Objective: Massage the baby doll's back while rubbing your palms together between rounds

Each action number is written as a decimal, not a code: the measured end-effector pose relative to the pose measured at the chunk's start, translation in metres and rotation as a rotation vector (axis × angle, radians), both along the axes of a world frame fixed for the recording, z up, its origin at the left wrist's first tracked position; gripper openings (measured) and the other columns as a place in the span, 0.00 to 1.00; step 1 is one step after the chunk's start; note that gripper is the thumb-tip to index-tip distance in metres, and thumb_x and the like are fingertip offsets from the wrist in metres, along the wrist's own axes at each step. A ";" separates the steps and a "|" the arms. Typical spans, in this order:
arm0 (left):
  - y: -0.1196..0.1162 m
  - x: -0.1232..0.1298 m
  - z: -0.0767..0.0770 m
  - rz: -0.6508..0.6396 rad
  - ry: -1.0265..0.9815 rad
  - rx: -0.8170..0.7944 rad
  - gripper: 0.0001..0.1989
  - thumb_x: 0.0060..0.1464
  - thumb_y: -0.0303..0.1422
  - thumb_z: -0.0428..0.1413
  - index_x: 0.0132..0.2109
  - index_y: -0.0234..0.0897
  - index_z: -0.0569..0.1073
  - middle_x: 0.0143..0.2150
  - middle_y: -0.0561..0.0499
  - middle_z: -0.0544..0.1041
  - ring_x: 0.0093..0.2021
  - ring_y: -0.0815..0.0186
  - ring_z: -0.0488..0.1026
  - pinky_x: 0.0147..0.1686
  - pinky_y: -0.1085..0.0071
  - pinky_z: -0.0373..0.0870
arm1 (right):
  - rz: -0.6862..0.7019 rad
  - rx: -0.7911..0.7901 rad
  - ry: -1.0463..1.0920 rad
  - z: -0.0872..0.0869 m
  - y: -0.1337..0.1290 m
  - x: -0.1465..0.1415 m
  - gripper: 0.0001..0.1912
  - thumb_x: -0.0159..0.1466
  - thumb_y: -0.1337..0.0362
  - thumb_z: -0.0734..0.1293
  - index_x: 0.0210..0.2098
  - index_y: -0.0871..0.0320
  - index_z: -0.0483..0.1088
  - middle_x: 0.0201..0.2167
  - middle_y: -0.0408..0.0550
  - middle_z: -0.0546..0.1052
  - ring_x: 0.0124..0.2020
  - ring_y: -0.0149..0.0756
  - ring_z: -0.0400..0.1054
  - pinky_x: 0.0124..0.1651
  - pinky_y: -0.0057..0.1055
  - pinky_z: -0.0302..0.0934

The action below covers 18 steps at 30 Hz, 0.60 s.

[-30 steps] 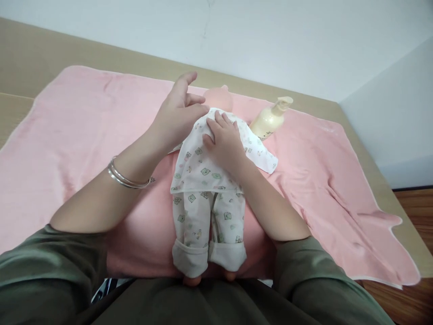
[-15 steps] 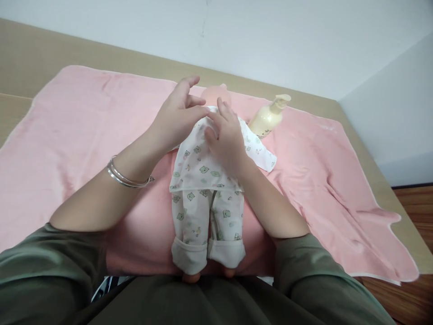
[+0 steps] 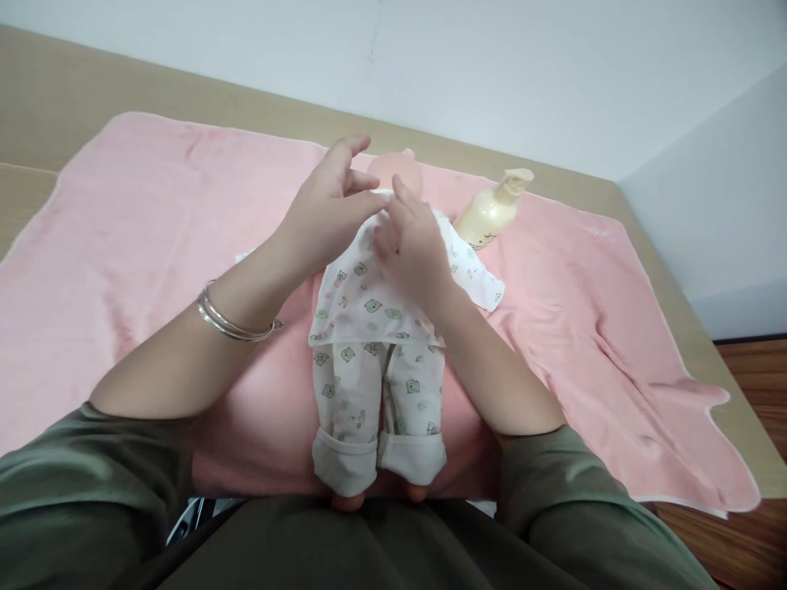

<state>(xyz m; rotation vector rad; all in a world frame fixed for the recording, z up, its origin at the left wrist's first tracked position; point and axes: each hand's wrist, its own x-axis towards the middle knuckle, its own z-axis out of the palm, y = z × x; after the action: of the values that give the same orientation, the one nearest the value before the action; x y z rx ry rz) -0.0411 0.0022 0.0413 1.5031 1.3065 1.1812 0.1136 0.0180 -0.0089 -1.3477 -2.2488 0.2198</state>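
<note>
Starting nearest, well below both hands: two small orange-brown feet (image 3: pixel 348 502) of a baby doll (image 3: pixel 375 324), laid lengthwise on a soft pink blanket (image 3: pixel 184 188). Up from there, white trousers printed with little green animal faces (image 3: pixel 352 381), their hems rolled into thick plain cuffs (image 3: pixel 411 453). Next the matching white long-sleeved top (image 3: pixel 348 283), and here's the action! The right hand (image 3: pixel 411 250) is over the upper chest, fingers bent and bunched; whether they pinch cloth, I can't tell. Opposite, the left hand (image 3: pixel 329 209), silver bangles (image 3: pixel 232 322) at the wrist, has its fingers spread and its thumb reaching towards the collar, tip right by the right hand's fingertips.

Handling? That fabric looks thin, light and limp, quick to crease; the neckline edge seems the spot for a gentle pinch. The doll looks smooth, likely firm and fairly light, better supported under back and head than tugged by a sleeve.

Just beyond the hands, its round peach-pink head (image 3: pixel 399 168). Out past the right hand, a cream pump bottle (image 3: pixel 489 215), base hidden behind the top. Farther still, pale wooden table (image 3: pixel 74 74), then white wall (image 3: pixel 492 74).
</note>
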 end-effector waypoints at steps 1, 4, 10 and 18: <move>0.000 0.001 -0.001 -0.009 0.003 -0.008 0.40 0.59 0.31 0.58 0.76 0.32 0.58 0.62 0.37 0.78 0.69 0.51 0.71 0.70 0.52 0.68 | 0.010 0.001 -0.032 -0.005 -0.002 -0.004 0.25 0.70 0.70 0.59 0.65 0.55 0.68 0.77 0.54 0.62 0.80 0.50 0.53 0.81 0.65 0.46; 0.000 0.003 -0.003 -0.026 0.025 -0.027 0.40 0.59 0.34 0.58 0.76 0.35 0.57 0.65 0.37 0.76 0.69 0.49 0.71 0.70 0.51 0.67 | 0.037 -0.003 -0.092 -0.017 -0.003 -0.012 0.24 0.70 0.70 0.60 0.62 0.56 0.71 0.75 0.54 0.65 0.80 0.56 0.50 0.81 0.72 0.40; 0.002 0.004 -0.011 -0.017 -0.059 -0.016 0.33 0.63 0.43 0.56 0.72 0.47 0.64 0.61 0.47 0.81 0.71 0.49 0.67 0.74 0.51 0.58 | 0.003 0.091 -0.059 0.034 0.008 0.023 0.24 0.70 0.70 0.61 0.63 0.52 0.73 0.76 0.48 0.64 0.79 0.51 0.56 0.83 0.67 0.40; -0.008 0.019 0.000 -0.190 -0.487 -0.138 0.29 0.70 0.55 0.47 0.61 0.37 0.72 0.57 0.37 0.82 0.64 0.49 0.77 0.66 0.53 0.74 | -0.125 0.256 0.164 0.061 -0.001 0.090 0.18 0.77 0.58 0.56 0.59 0.52 0.73 0.63 0.55 0.77 0.72 0.58 0.65 0.73 0.72 0.59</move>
<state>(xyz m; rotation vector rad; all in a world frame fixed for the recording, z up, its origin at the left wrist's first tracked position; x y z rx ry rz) -0.0222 -0.0055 0.0411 1.1186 0.8765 1.2091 0.2036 0.0175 0.0522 -1.2783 -1.9735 -0.0030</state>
